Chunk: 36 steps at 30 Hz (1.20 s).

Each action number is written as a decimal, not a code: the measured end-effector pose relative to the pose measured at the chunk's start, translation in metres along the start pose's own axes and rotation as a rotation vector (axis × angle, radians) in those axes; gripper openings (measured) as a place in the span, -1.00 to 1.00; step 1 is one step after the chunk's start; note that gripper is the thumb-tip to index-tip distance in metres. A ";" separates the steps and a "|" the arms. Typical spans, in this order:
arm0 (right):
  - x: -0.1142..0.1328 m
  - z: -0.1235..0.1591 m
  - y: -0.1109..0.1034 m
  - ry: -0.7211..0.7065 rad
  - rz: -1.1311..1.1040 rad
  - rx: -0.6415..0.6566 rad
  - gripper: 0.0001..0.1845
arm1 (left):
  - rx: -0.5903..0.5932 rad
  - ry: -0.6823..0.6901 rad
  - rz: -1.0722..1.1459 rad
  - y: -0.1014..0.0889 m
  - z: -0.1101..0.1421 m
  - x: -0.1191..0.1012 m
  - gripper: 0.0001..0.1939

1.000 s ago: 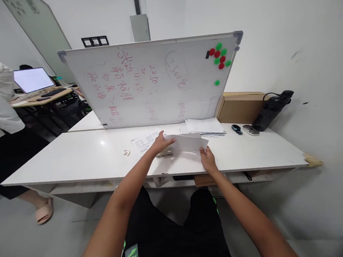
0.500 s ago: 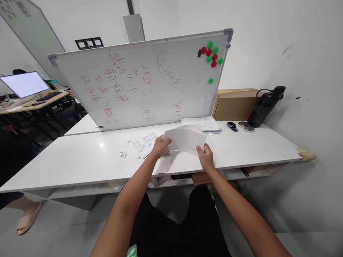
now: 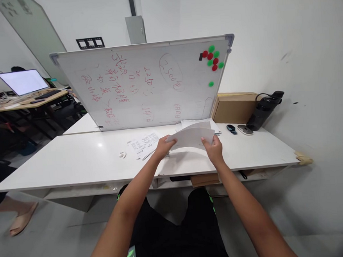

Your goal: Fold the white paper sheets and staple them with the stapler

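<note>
White sheets of paper (image 3: 190, 139) are held up above the desk, bowed in an arch between my two hands. My left hand (image 3: 164, 146) pinches their left end, thumb on top. At the right end my right hand (image 3: 213, 146) grips them with the thumb on the near face. How many sheets there are I cannot tell. To the left, printed papers (image 3: 145, 145) lie spread on the desk, partly behind my left hand. A stack of white paper (image 3: 199, 122) rests behind the held sheets, against the whiteboard's foot.
A whiteboard (image 3: 121, 81) with red writing and magnets leans at the back of the white desk (image 3: 82, 162). On the right are a cardboard box (image 3: 235, 110), a black bottle (image 3: 265, 110), a mouse (image 3: 245, 129) and a dark watch-like item (image 3: 231, 129). A small white object (image 3: 122, 155) lies left.
My right hand has moved right and slightly up along the sheets, which now bow upward in a wider arch. The person at the far left has shifted further left.
</note>
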State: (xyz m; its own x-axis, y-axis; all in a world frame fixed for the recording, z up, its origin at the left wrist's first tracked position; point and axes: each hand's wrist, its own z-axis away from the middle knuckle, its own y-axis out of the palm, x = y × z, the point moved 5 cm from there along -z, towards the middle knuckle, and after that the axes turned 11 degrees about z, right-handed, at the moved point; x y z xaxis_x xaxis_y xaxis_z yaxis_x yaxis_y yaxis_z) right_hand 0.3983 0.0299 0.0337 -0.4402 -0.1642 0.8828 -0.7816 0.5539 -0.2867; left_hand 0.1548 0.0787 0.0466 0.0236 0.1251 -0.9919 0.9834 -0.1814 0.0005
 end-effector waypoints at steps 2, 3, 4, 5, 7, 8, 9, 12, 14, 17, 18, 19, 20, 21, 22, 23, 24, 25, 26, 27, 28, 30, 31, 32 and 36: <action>-0.012 0.002 0.001 0.018 0.010 0.030 -0.47 | 0.022 -0.023 -0.014 0.001 0.002 0.006 -0.68; -0.019 0.004 0.002 0.037 0.015 0.041 -0.45 | 0.027 -0.028 -0.021 0.001 0.004 0.009 -0.69; -0.027 0.005 0.003 0.053 0.016 0.047 -0.44 | 0.031 -0.027 -0.031 0.000 0.005 0.012 -0.69; -0.033 0.005 0.003 0.059 0.012 0.048 -0.44 | 0.034 -0.020 -0.044 0.000 0.005 0.014 -0.69; -0.040 0.003 0.002 0.042 -0.029 0.056 -0.47 | 0.044 -0.010 -0.072 -0.001 0.006 0.016 -0.69; -0.042 0.001 0.002 0.032 -0.062 0.067 -0.48 | 0.049 -0.010 -0.076 -0.001 0.006 0.017 -0.69; -0.042 -0.001 0.002 0.031 -0.095 0.088 -0.48 | 0.054 -0.016 -0.064 0.000 0.005 0.017 -0.68; -0.045 -0.005 0.004 0.101 -0.152 0.202 -0.49 | 0.055 -0.072 0.049 0.004 0.003 0.017 -0.62; -0.045 -0.004 0.006 0.153 -0.159 0.265 -0.47 | 0.032 -0.124 0.148 0.008 0.001 0.018 -0.59; -0.041 -0.002 0.009 0.149 -0.165 0.321 -0.43 | 0.001 -0.151 0.181 0.014 -0.003 0.017 -0.60; -0.040 0.000 0.011 0.158 -0.140 0.328 -0.43 | 0.008 -0.144 0.150 0.015 -0.003 0.016 -0.62; -0.040 0.002 0.012 0.179 -0.091 0.328 -0.44 | 0.023 -0.131 0.100 0.016 -0.004 0.014 -0.64; -0.040 0.003 0.012 0.204 -0.023 0.326 -0.46 | 0.042 -0.117 0.033 0.017 -0.003 0.012 -0.67; -0.039 0.005 0.012 0.224 0.055 0.324 -0.49 | 0.061 -0.102 -0.049 0.017 -0.003 0.010 -0.68; -0.038 0.006 0.011 0.227 0.128 0.319 -0.52 | 0.075 -0.087 -0.147 0.015 -0.001 0.008 -0.67; -0.035 0.007 0.009 0.210 0.185 0.309 -0.54 | 0.079 -0.071 -0.257 0.011 0.000 0.005 -0.64; -0.031 0.006 0.004 0.183 0.221 0.287 -0.56 | 0.074 -0.053 -0.374 0.007 0.002 0.003 -0.60; -0.028 0.006 -0.002 0.163 0.239 0.253 -0.58 | 0.062 -0.038 -0.487 0.001 0.004 0.001 -0.56; -0.026 0.005 -0.009 0.160 0.239 0.212 -0.60 | 0.047 -0.031 -0.589 -0.006 0.006 0.001 -0.53; -0.026 0.004 -0.017 0.184 0.219 0.174 -0.62 | 0.034 -0.034 -0.677 -0.013 0.008 0.001 -0.50; -0.028 0.005 -0.023 0.240 0.181 0.164 -0.64 | 0.026 -0.045 -0.748 -0.019 0.010 0.002 -0.46; -0.039 0.011 -0.029 0.421 0.078 0.251 -0.65 | 0.036 -0.082 -0.833 -0.030 0.013 0.006 -0.39; -0.044 0.017 -0.028 0.509 0.028 0.333 -0.66 | 0.048 -0.096 -0.852 -0.033 0.014 0.009 -0.37; -0.049 0.023 -0.026 0.578 -0.011 0.417 -0.67 | 0.058 -0.106 -0.861 -0.035 0.014 0.012 -0.36; -0.060 0.044 -0.016 0.664 -0.047 0.590 -0.71 | 0.077 -0.120 -0.858 -0.036 0.010 0.025 -0.32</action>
State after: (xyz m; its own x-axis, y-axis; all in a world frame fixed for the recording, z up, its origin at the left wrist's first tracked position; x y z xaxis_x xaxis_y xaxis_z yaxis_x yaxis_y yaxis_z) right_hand 0.4177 -0.0048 -0.0312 -0.1984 0.4328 0.8794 -0.9734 0.0177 -0.2283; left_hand 0.1183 0.0782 0.0203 -0.7437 0.1464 -0.6523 0.6377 -0.1375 -0.7579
